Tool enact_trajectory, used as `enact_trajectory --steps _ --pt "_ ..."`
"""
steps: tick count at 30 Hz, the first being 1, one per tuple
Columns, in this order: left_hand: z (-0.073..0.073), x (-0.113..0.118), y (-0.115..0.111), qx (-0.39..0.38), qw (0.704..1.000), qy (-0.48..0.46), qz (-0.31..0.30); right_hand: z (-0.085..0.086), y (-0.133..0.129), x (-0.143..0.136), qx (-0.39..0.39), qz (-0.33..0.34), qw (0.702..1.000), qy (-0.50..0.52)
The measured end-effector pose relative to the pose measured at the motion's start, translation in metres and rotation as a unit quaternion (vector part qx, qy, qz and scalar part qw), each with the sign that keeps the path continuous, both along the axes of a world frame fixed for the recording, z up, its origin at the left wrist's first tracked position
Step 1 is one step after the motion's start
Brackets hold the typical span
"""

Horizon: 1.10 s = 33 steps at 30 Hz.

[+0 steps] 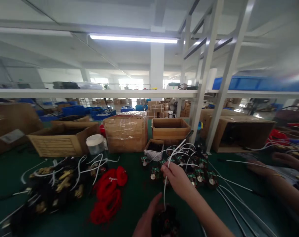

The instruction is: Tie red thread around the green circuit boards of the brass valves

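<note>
My right hand (176,179) is raised over the green table and pinches a thin white wire (171,161) that runs down to a dark round component (165,222). My left hand (145,220) cups that component at the bottom edge of the view. Just beyond my right hand lies a cluster of similar dark components with white wires (193,166).
A pile of black and brass parts with white wires (58,184) lies at left, red cord bundles (110,192) beside it. Cardboard boxes (126,131) and a white-lidded jar (96,144) stand behind. Another person's hands (275,168) work at right. Shelf uprights (201,95) rise behind.
</note>
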<state>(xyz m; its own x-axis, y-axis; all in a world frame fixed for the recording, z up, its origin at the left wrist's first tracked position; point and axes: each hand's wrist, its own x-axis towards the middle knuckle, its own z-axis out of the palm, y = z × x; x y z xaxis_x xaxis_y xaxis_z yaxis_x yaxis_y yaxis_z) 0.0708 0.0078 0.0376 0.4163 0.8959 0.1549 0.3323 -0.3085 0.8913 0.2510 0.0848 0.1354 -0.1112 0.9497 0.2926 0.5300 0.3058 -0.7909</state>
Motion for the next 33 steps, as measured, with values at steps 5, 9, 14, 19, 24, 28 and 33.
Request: enact_trajectory --steps 5,9,14,19,24,28,33 --pt "-0.016 -0.006 0.021 -0.042 0.997 0.055 0.022 -0.007 0.035 -0.015 -0.035 0.007 0.999 -0.031" --pt "0.001 -0.013 0.026 -0.041 0.996 0.069 0.034 -0.015 0.059 -0.028 -0.06 -0.013 0.997 -0.055" --pt "-0.003 -0.02 0.033 -0.075 0.996 0.046 0.026 -0.03 0.078 -0.031 -0.045 -0.05 0.995 -0.077" --pt "-0.027 -0.023 0.03 -0.063 0.994 0.081 0.04 -0.039 0.053 -0.018 0.021 -0.084 0.994 -0.06" --pt "-0.031 -0.014 0.018 -0.06 0.991 0.054 0.104 -0.07 -0.014 0.002 0.027 -0.05 0.998 -0.007" --pt "-0.02 -0.012 0.019 -0.065 0.994 0.039 0.073 -0.099 -0.055 0.004 -0.039 -0.009 0.998 0.056" --pt "0.02 -0.018 0.035 -0.054 0.991 0.112 -0.047 -0.108 -0.07 0.002 -0.045 -0.041 0.997 0.047"
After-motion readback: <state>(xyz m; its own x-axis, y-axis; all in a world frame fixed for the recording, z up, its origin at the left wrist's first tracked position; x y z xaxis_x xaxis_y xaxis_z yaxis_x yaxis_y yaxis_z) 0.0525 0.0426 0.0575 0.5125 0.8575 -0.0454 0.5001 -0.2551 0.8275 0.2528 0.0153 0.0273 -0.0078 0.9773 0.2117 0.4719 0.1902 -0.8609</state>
